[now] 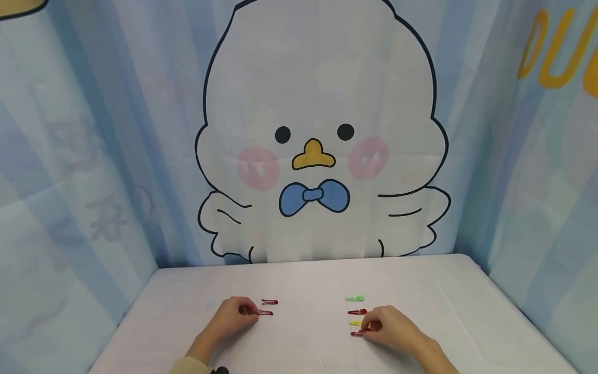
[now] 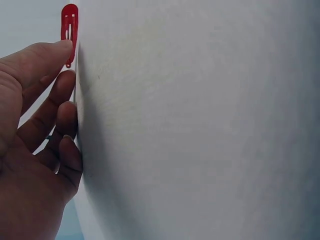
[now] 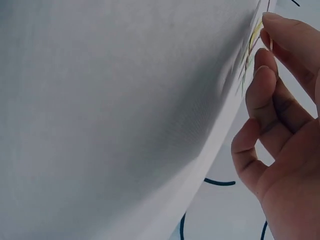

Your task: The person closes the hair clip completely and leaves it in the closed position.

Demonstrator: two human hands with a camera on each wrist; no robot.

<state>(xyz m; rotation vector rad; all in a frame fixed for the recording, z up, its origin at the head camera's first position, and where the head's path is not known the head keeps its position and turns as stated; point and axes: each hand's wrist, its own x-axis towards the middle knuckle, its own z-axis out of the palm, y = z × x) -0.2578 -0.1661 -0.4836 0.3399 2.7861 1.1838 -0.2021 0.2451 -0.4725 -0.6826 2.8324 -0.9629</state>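
Note:
My left hand (image 1: 235,316) pinches the end of a red snap hair clip (image 1: 267,312) between thumb and fingertips, low over the table. In the left wrist view that clip (image 2: 69,14) points away from the thumb, its slotted plate showing. Just behind it lies another dark red hair clip (image 1: 269,302). On the right, my right hand (image 1: 392,328) pinches a dark red hair clip (image 1: 356,334) by one end, at the near end of a column. Behind this one lie a yellow clip (image 1: 355,323), partly covered by the fingers, a red clip (image 1: 357,311) and a green clip (image 1: 355,298).
The white-covered table (image 1: 308,343) carries the clips in two groups, left and right, with bare cloth between them. A curtain (image 1: 317,228) with a cartoon duck hangs at the back edge, and more printed curtains hang at both sides.

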